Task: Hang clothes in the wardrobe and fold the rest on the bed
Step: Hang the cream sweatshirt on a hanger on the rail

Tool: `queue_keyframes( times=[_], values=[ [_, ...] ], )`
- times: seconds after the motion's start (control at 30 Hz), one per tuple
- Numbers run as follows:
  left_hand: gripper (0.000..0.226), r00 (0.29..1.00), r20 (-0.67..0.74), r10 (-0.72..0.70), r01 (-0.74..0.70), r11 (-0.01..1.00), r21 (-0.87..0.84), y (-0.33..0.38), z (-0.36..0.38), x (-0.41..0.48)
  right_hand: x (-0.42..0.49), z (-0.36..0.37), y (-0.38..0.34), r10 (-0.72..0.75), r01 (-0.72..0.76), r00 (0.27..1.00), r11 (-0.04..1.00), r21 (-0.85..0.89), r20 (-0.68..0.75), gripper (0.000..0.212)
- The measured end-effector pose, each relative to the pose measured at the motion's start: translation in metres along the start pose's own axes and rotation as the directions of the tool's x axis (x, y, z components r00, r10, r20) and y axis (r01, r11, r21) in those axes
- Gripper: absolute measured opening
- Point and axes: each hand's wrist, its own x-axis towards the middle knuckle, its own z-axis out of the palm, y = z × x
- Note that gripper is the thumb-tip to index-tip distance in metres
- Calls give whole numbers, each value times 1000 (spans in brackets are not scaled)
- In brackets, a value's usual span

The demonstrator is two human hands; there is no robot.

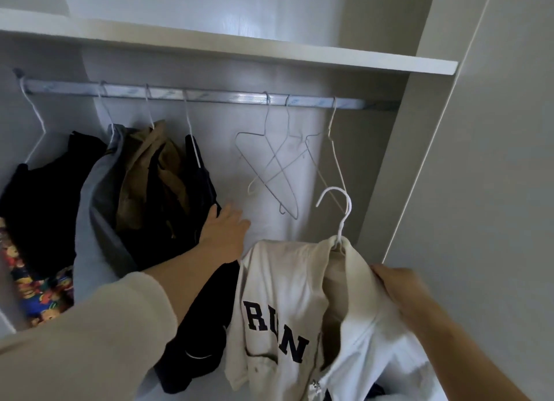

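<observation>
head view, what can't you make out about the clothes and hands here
Head view: the sweatshirt print; a fold hides its middle letters.
Head view: the hanger below its hook, hidden inside the sweatshirt.
Head view: the right hand fingertips, buried in the sweatshirt cloth it grips.
Head view: the patterned cloth, cut off by the left edge.
The bed is out of frame.

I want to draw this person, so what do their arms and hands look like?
The left arm wears a loose cream sleeve that ends partway along the forearm. The right arm is bare as far as the picture shows. The left hand and right hand have no gloves, rings or watch that I can see.
</observation>
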Motion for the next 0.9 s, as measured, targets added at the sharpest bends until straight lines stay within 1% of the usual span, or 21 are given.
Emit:
queue_keyframes(
  times=[0.03, 0.1, 0.2, 0.3, 0.37, 0.43, 0.47, 0.5, 0.53, 0.57, 0.6, 0.63, 0.67, 0.7, 0.73, 0.77, 0.83, 0.9],
  values=[
    [53, 999, 40, -8, 5, 998, 61, -1, 4, 7, 1, 5, -3, 13, -13, 1000, 1000, 9, -2, 32],
    [48, 994, 101, -32, 14, 985, 174, -5, 12, 14, 0, 18, -7, 28, -28, 1000, 999, 45, -2, 30],
    [36, 979, 194, -61, 7, 964, 265, -22, 27, 14, -5, 39, -11, 31, -31, 999, 996, 85, -6, 31],
    [32, 972, 225, -66, 13, 973, 230, -51, 34, 12, -15, 65, -18, 18, -21, 999, 997, 72, 37, 20],
    [31, 980, 195, -49, 19, 988, 152, -69, 35, 14, -22, 85, -24, 15, -18, 996, 999, 28, 89, 29],
    [29, 998, 62, -7, 3, 998, 62, -82, 33, 17, -28, 107, -30, 0, 0, 988, 1000, 0, 155, 31],
    [28, 999, -41, 3, -1, 999, 39, -87, 30, 17, -30, 117, -34, -11, 12, 983, 1000, -5, 184, 32],
    [25, 986, -168, 9, -6, 1000, 13, -91, 28, 16, -32, 126, -39, -18, 19, 978, 1000, -4, 207, 36],
    [21, 948, -317, 14, -17, 1000, -8, -96, 25, 14, -32, 135, -45, -22, 23, 974, 1000, -5, 227, 39],
    [13, 886, -464, 15, -34, 999, -32, -101, 21, 13, -33, 143, -53, -24, 26, 969, 1000, -4, 245, 39],
    [9, 804, -595, -1, -46, 997, -65, -107, 18, 14, -33, 150, -61, -33, 36, 963, 999, -6, 266, 38],
    [16, 751, -657, -65, -31, 991, -132, -114, 14, 16, -33, 156, -72, -36, 44, 956, 999, -22, 292, 34],
    [25, 763, -627, -157, 0, 970, -243, -120, 9, 18, -34, 161, -82, -38, 52, 951, 998, -37, 306, 30],
    [33, 787, -554, -272, 41, 918, -393, -125, 4, 21, -34, 166, -91, -45, 59, 951, 998, -36, 306, 25],
    [38, 825, -430, -366, 81, 830, -551, -130, 0, 26, -34, 171, -99, -44, 51, 950, 999, -14, 308, 20],
    [41, 855, -312, -414, 103, 726, -680, -134, -2, 30, -36, 175, -107, -38, 34, 950, 999, 19, 310, 16],
    [41, 906, -157, -393, 94, 549, -830, -140, -3, 37, -40, 183, -122, -38, 9, 946, 996, 91, 323, 17],
    [36, 918, -67, -390, 98, 390, -916, -143, -3, 40, -42, 189, -138, -51, -3, 942, 987, 162, 331, 19]
  ],
)
